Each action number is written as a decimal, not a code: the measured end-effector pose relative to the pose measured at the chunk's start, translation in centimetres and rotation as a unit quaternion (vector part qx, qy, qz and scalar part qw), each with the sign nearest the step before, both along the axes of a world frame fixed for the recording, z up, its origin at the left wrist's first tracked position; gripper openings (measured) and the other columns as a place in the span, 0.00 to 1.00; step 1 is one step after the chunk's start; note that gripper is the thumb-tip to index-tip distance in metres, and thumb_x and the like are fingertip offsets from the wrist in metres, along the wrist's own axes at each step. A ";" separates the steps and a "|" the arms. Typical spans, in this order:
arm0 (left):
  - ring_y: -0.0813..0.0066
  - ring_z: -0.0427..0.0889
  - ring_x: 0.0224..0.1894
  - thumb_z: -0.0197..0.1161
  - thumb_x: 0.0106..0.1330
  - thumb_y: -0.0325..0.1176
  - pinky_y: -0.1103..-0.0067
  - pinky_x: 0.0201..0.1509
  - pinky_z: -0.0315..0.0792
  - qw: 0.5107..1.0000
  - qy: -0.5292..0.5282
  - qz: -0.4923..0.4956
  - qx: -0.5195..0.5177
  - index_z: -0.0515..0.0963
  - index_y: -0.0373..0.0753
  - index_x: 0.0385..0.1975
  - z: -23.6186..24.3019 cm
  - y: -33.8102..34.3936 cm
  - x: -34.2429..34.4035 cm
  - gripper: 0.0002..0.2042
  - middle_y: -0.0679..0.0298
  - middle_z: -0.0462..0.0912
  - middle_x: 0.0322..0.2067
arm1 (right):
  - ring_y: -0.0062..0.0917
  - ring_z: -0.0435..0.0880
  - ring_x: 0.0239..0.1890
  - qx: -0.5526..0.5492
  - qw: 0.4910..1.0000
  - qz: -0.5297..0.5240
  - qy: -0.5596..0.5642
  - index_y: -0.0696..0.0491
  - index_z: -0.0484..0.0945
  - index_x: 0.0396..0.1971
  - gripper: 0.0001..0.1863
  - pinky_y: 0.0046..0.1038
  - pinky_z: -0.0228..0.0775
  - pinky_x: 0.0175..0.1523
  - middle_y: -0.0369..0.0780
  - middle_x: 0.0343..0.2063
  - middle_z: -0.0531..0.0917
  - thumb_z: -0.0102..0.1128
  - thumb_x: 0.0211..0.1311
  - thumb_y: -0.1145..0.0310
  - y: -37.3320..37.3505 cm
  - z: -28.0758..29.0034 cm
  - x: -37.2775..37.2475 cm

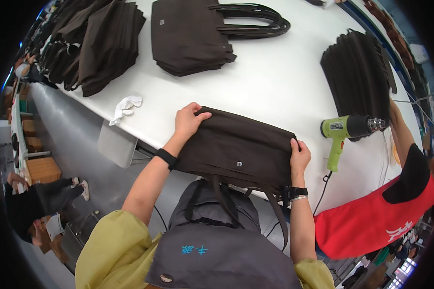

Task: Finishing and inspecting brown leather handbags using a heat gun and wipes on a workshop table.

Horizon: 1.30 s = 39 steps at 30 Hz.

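A dark brown fabric tote bag [255,139] lies across the near edge of the white table, its bottom edge away from me and its straps hanging toward my lap. A round metal snap shows near its middle. My left hand [190,120] pinches the bag's far left corner between thumb and fingers. At the opposite corner, my right hand [300,153] is closed on the bag's right edge. To the right of that hand lies a green and black heat gun [340,132], its metal nozzle pointing right.
Stacks of brown bags [193,41] lie at the far middle, with more bags [111,45] at far left and a folded pile [354,77] at right. A white glove [125,108] rests by the left table edge. A co-worker in a red apron [371,216] reaches in from the right.
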<state>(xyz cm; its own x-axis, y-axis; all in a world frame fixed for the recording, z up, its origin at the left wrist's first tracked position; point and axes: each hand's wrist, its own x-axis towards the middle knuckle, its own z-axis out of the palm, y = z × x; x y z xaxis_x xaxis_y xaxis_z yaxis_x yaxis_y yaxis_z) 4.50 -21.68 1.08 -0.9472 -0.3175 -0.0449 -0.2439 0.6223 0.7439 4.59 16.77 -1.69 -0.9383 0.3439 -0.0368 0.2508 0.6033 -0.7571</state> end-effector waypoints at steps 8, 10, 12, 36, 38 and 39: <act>0.63 0.82 0.31 0.72 0.51 0.42 0.74 0.36 0.75 0.997 -0.023 0.049 -0.055 0.76 0.35 0.31 0.9 1.3 -0.1 0.18 0.56 0.83 0.29 | 0.40 0.79 0.32 0.093 0.995 0.003 0.045 0.54 0.82 0.32 0.17 0.36 0.70 0.40 0.47 0.27 0.81 0.61 0.58 0.54 -0.5 0.3 0.0; 0.68 0.81 0.28 0.71 0.53 0.39 0.78 0.35 0.74 0.996 -0.062 0.048 0.049 0.78 0.34 0.30 0.8 0.7 -0.2 0.15 0.58 0.83 0.26 | 0.39 0.79 0.32 0.078 0.996 0.005 0.031 0.55 0.82 0.32 0.17 0.36 0.70 0.40 0.47 0.28 0.81 0.61 0.58 0.54 0.0 0.1 -0.2; 0.70 0.80 0.26 0.70 0.54 0.38 0.79 0.34 0.73 0.994 -0.051 0.047 0.087 0.78 0.34 0.30 0.6 0.3 -0.3 0.14 0.59 0.83 0.24 | 0.38 0.79 0.33 0.059 0.998 -0.004 0.004 0.55 0.82 0.33 0.18 0.34 0.69 0.42 0.47 0.29 0.81 0.60 0.59 0.54 0.1 -0.2 -0.4; 0.51 0.78 0.37 0.64 0.58 0.32 0.64 0.40 0.71 0.995 0.019 0.045 -0.092 0.71 0.37 0.39 0.4 1.8 -0.4 0.12 0.52 0.78 0.34 | 0.43 0.79 0.30 0.142 0.990 -0.005 0.005 0.53 0.82 0.29 0.18 0.41 0.68 0.37 0.47 0.23 0.81 0.56 0.58 0.51 -1.5 0.5 -0.9; 0.52 0.78 0.39 0.64 0.58 0.31 0.64 0.42 0.70 0.995 -0.003 0.043 -0.093 0.72 0.37 0.40 1.2 2.7 -0.5 0.13 0.53 0.78 0.36 | 0.42 0.78 0.35 0.120 0.992 -0.014 -0.033 0.52 0.82 0.29 0.19 0.41 0.65 0.44 0.45 0.25 0.82 0.56 0.58 0.50 -1.3 0.4 -1.0; 0.53 0.77 0.42 0.64 0.57 0.30 0.64 0.45 0.69 0.979 0.082 0.014 -0.186 0.73 0.38 0.42 1.9 3.3 -0.4 0.13 0.53 0.77 0.38 | 0.42 0.78 0.35 0.121 0.992 -0.019 -0.032 0.52 0.82 0.29 0.19 0.41 0.65 0.44 0.45 0.25 0.82 0.56 0.58 0.50 -1.2 0.5 -1.0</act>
<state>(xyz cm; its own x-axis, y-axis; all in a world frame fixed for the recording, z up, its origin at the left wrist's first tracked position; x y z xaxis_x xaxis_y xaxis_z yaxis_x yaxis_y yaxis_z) 4.07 -18.42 2.99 -0.9226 -0.3093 0.2305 -0.1618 0.8527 0.4968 3.62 15.57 -1.21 -0.9231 0.3844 -0.0088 0.3197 0.7546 -0.5731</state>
